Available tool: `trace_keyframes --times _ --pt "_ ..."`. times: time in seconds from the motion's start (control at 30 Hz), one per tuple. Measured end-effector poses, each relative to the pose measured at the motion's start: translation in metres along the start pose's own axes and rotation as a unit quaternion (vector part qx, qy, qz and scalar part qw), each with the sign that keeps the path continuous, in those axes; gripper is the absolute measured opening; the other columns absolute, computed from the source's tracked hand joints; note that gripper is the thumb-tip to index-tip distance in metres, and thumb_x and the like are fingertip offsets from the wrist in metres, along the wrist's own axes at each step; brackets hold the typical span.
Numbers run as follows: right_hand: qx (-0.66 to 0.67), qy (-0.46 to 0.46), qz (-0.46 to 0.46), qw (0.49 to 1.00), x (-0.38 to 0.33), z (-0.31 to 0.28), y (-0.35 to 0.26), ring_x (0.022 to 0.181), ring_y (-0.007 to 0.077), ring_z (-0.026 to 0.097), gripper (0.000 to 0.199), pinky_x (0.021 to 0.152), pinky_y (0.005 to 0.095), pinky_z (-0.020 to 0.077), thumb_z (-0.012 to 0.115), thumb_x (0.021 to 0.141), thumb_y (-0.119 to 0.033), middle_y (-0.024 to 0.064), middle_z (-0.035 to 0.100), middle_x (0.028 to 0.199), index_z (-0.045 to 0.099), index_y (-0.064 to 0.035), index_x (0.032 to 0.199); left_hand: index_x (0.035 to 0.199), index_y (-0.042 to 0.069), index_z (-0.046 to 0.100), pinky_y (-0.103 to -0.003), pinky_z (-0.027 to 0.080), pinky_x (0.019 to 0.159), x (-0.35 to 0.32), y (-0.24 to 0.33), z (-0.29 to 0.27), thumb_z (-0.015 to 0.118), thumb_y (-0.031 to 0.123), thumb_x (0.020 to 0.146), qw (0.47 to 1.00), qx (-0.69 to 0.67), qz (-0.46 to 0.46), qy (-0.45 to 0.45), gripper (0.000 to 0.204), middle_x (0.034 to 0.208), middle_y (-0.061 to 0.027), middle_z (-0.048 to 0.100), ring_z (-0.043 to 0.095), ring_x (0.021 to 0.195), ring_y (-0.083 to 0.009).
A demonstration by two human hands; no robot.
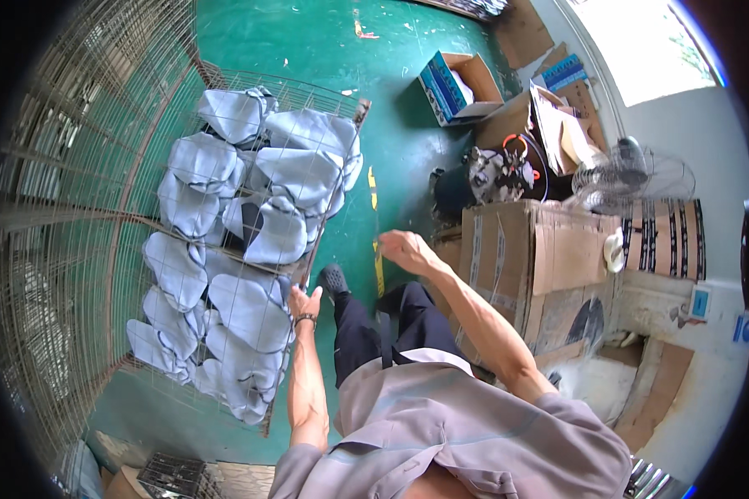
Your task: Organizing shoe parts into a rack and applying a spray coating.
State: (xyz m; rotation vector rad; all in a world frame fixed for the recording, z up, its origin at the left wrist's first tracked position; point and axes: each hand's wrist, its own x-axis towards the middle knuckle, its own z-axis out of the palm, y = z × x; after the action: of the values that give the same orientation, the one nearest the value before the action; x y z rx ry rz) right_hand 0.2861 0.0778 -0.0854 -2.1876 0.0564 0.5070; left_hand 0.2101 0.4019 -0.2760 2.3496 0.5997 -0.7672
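Note:
A wire cage cart [363, 110] stands at my left, holding many light grey-blue fabric pieces [275, 233] with dark edging, stacked in two rows. My left hand [302, 301], with a dark band on its wrist, is at the cart's near right edge. Its thumb points up and its fingers look wrapped round the rim, partly hidden. Over the floor to the right, my right hand [409, 253] is held out with loosely bent fingers apart and nothing visible in them. It touches neither the cart nor the boxes.
Tall wire racks [83, 166] line the left side. To the right are stacked cardboard boxes [508, 258], a dark bin [456, 193] with scraps, and a fan [632, 170]. An opened blue-and-brown box [460, 87] sits ahead on the green floor [308, 41], near yellow tape [373, 190].

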Motion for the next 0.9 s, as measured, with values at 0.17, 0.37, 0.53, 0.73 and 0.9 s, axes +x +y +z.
trace_keyframes --times 0.17,0.37,0.53,0.73,0.9 --pt "0.248 0.033 0.16 0.955 0.18 -0.057 0.055 0.085 0.0193 0.069 0.054 0.073 0.0362 0.0571 0.072 0.091 -0.043 0.0096 0.072 0.099 0.068 -0.0004 0.123 0.115 -0.001 0.067 -0.049 0.049 0.101 0.013 0.031 0.0 0.085 0.05 0.072 0.992 0.031 -0.119 -0.008 0.07 0.118 -0.0248 0.07 0.065 0.114 -0.0405" --pt "0.175 0.047 0.249 0.951 0.423 -0.077 0.143 0.093 0.0246 0.068 0.054 0.075 0.0439 0.0583 0.074 0.086 -0.048 0.012 0.067 0.112 0.07 -0.003 0.115 0.094 0.009 0.077 -0.049 0.052 0.085 0.035 0.06 0.043 0.089 0.046 0.068 0.949 0.112 -0.218 0.196 0.047 0.101 -0.0144 0.077 0.071 0.092 -0.0367" --pt "0.098 0.12 0.282 0.947 0.53 -0.045 0.198 0.064 0.0248 0.07 0.023 0.055 0.0362 0.0608 0.07 0.082 -0.023 0.0109 0.071 0.077 0.07 -0.0002 0.08 0.089 0.011 0.079 -0.05 0.051 0.082 0.037 0.083 0.043 0.09 0.043 0.068 0.922 0.07 -0.254 0.285 0.04 0.089 -0.0137 0.076 0.069 0.086 -0.0372" --pt "0.164 0.068 0.225 0.958 0.555 -0.027 0.222 0.054 0.0221 0.063 0.012 0.047 0.0363 0.0569 0.059 0.086 -0.013 0.0093 0.063 0.071 0.062 -0.0053 0.077 0.085 0.016 0.08 -0.046 0.05 0.084 0.029 0.088 0.044 0.087 0.05 0.069 0.914 0.106 -0.268 0.285 0.038 0.085 -0.0082 0.076 0.07 0.082 -0.031" --pt "0.15 0.072 0.182 0.969 0.557 -0.044 0.191 0.062 0.0221 0.069 0.015 0.054 0.0403 0.0639 0.067 0.085 -0.02 0.0085 0.069 0.079 0.067 -0.0051 0.084 0.08 0.013 0.077 -0.048 0.048 0.087 0.045 0.079 0.068 0.088 0.051 0.066 0.917 0.038 -0.24 0.317 0.042 0.087 -0.012 0.075 0.07 0.086 -0.0314"
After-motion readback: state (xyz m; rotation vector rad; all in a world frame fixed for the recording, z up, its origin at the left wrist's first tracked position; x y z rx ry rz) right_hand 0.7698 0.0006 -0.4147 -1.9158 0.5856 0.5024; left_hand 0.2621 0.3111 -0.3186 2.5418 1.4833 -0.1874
